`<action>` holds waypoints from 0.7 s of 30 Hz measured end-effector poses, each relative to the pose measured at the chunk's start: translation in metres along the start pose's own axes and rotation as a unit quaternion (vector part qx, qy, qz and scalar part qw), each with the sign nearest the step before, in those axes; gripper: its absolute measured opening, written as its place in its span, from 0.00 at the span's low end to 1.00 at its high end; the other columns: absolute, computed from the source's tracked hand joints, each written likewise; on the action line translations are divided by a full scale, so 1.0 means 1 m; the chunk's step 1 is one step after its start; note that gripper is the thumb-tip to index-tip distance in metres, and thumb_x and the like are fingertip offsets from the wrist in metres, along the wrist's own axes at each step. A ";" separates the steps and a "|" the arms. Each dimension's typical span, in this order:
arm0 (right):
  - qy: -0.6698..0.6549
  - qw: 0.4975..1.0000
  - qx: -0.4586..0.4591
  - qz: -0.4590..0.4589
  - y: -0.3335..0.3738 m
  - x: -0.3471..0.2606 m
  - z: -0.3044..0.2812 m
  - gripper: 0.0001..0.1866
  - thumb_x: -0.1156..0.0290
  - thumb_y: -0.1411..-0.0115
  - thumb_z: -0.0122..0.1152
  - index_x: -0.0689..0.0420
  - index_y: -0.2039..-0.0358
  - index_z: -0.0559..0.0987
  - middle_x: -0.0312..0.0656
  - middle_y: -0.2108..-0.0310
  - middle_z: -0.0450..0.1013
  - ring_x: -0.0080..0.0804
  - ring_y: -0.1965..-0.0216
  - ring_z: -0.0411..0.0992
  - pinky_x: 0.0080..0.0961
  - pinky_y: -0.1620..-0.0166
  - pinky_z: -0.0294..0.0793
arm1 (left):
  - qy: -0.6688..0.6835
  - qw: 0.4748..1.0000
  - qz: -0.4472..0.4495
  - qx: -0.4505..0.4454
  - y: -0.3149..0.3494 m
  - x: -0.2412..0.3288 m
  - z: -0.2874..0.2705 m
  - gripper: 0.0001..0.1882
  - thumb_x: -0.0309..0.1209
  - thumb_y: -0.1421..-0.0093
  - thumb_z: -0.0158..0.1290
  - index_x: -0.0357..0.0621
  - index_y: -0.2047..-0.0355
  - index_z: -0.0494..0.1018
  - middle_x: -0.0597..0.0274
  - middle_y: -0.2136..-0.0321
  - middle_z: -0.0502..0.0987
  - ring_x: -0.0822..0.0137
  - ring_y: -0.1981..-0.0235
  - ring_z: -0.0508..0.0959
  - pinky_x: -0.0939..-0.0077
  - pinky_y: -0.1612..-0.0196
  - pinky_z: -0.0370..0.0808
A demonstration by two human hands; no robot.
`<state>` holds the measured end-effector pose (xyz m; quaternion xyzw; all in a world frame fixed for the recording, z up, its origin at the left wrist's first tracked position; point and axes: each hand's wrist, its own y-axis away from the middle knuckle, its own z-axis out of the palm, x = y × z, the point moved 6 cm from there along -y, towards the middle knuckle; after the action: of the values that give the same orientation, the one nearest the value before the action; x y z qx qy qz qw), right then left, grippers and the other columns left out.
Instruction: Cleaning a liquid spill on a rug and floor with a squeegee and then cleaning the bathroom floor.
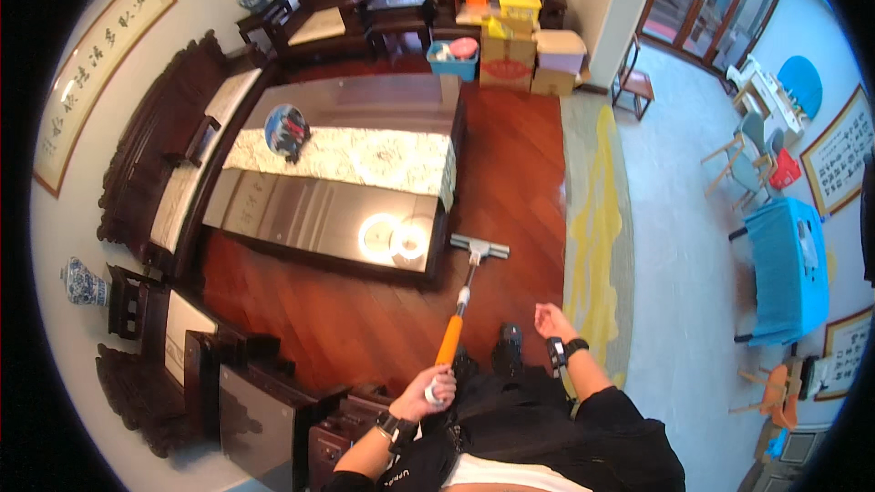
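Observation:
My left hand [428, 392] is wrapped round the lower end of a mop [449, 339] with an orange grip. Its pole slopes forward to a narrow grey and white head [479, 248], which rests at the wooden floor [515, 182] beside the table's near right corner. To the right, my right hand [552, 322] hangs in the air above the floor, holding nothing, its fingers loosely bent and a little apart. Both wrists wear black straps with small devices. The long dark table [301, 210] carries a pale patterned runner [383, 157] and a round picture plate on a stand [287, 130].
Dark carved seats [159, 155] line the left and back walls. At the back stand cardboard boxes [507, 64] and a blue basket [453, 64]. A grey and yellow rug [597, 219] edges the wood, with pale tiles [670, 246] beyond. A blue-covered table [786, 269] stands right.

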<state>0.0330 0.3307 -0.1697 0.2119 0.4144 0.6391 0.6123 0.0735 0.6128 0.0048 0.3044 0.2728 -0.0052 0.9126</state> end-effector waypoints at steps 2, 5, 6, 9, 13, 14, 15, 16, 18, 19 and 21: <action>-0.026 0.999 0.042 0.012 -0.012 0.002 -0.022 0.04 0.73 0.53 0.46 0.57 0.76 0.69 0.33 0.84 0.66 0.23 0.81 0.66 0.19 0.76 0.67 | -0.007 0.999 -0.007 -0.033 -0.002 0.000 0.007 0.08 0.29 0.45 0.41 0.40 0.79 0.61 0.70 0.90 0.58 0.76 0.91 0.55 0.84 0.86 0.54; 0.013 0.997 0.073 -0.015 -0.048 -0.007 -0.039 0.05 0.72 0.52 0.42 0.57 0.79 0.68 0.36 0.85 0.65 0.28 0.84 0.63 0.24 0.78 0.65 | -0.004 0.998 -0.002 -0.059 -0.010 0.008 0.022 0.06 0.28 0.45 0.41 0.39 0.77 0.61 0.70 0.89 0.59 0.76 0.90 0.57 0.84 0.85 0.56; 0.008 0.999 0.053 -0.008 -0.059 -0.006 -0.024 0.04 0.74 0.53 0.41 0.57 0.82 0.65 0.37 0.86 0.63 0.30 0.85 0.62 0.26 0.79 0.64 | 0.011 0.998 0.005 -0.065 -0.012 0.012 0.029 0.06 0.27 0.45 0.41 0.38 0.77 0.60 0.70 0.89 0.60 0.76 0.89 0.58 0.84 0.85 0.57; 0.061 0.992 0.107 -0.023 -0.048 0.013 0.058 0.05 0.71 0.53 0.46 0.59 0.79 0.64 0.41 0.84 0.63 0.31 0.82 0.64 0.27 0.79 0.67 | 0.086 0.994 0.004 -0.063 -0.020 0.017 0.046 0.08 0.25 0.45 0.40 0.39 0.80 0.58 0.67 0.88 0.60 0.76 0.88 0.61 0.85 0.83 0.63; 0.139 0.978 0.097 0.118 -0.044 0.069 0.116 0.23 0.64 0.55 0.55 0.60 0.62 0.60 0.47 0.64 0.62 0.40 0.64 0.64 0.39 0.61 0.68 | 0.143 0.985 -0.025 -0.088 -0.035 0.016 0.061 0.07 0.23 0.45 0.39 0.39 0.80 0.57 0.67 0.88 0.60 0.76 0.87 0.62 0.85 0.82 0.64; 0.125 0.978 0.053 0.156 -0.036 0.082 0.129 0.21 0.64 0.54 0.55 0.60 0.63 0.61 0.48 0.66 0.63 0.41 0.65 0.65 0.39 0.61 0.68 | 0.166 0.980 -0.018 -0.108 -0.035 0.016 0.062 0.07 0.23 0.45 0.39 0.39 0.79 0.57 0.67 0.88 0.60 0.76 0.87 0.62 0.85 0.82 0.64; 0.105 0.976 0.009 0.190 -0.026 0.093 0.139 0.19 0.64 0.53 0.54 0.60 0.65 0.62 0.48 0.67 0.64 0.41 0.66 0.65 0.39 0.61 0.68 | 0.185 0.975 -0.014 -0.125 -0.035 0.015 0.066 0.06 0.22 0.45 0.38 0.38 0.79 0.57 0.67 0.88 0.60 0.76 0.87 0.62 0.85 0.82 0.64; 0.099 0.976 0.008 0.194 -0.033 0.104 0.137 0.19 0.64 0.53 0.54 0.60 0.65 0.62 0.48 0.67 0.64 0.41 0.66 0.65 0.39 0.61 0.68 | 0.177 0.977 0.011 -0.119 -0.034 0.014 0.069 0.06 0.22 0.45 0.38 0.39 0.78 0.57 0.67 0.88 0.59 0.76 0.88 0.62 0.85 0.82 0.64; 0.114 0.980 -0.013 0.164 -0.036 0.119 0.141 0.14 0.66 0.51 0.52 0.60 0.67 0.64 0.46 0.72 0.66 0.39 0.70 0.67 0.35 0.64 0.69 | 0.186 0.974 0.005 -0.132 -0.032 0.011 0.068 0.06 0.22 0.45 0.37 0.39 0.79 0.57 0.67 0.88 0.59 0.76 0.88 0.61 0.85 0.83 0.64; 0.111 0.979 -0.011 0.170 -0.032 0.126 0.144 0.14 0.66 0.51 0.52 0.60 0.67 0.64 0.46 0.72 0.66 0.39 0.70 0.67 0.35 0.64 0.69 | 0.193 0.969 -0.002 -0.152 -0.031 0.010 0.066 0.06 0.22 0.45 0.37 0.39 0.79 0.56 0.68 0.89 0.59 0.76 0.88 0.61 0.85 0.83 0.64; 0.083 0.978 -0.017 0.192 -0.024 0.132 0.156 0.09 0.71 0.51 0.50 0.59 0.70 0.64 0.44 0.77 0.64 0.36 0.75 0.65 0.32 0.69 0.69 | 0.187 0.972 0.003 -0.140 -0.034 0.013 0.052 0.06 0.23 0.44 0.37 0.39 0.79 0.57 0.68 0.89 0.59 0.77 0.89 0.61 0.86 0.84 0.63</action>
<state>0.1475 0.4970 -0.1319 0.2240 0.4044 0.7671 0.4449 0.1042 0.5581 0.0142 0.1697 0.4354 0.0925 0.8792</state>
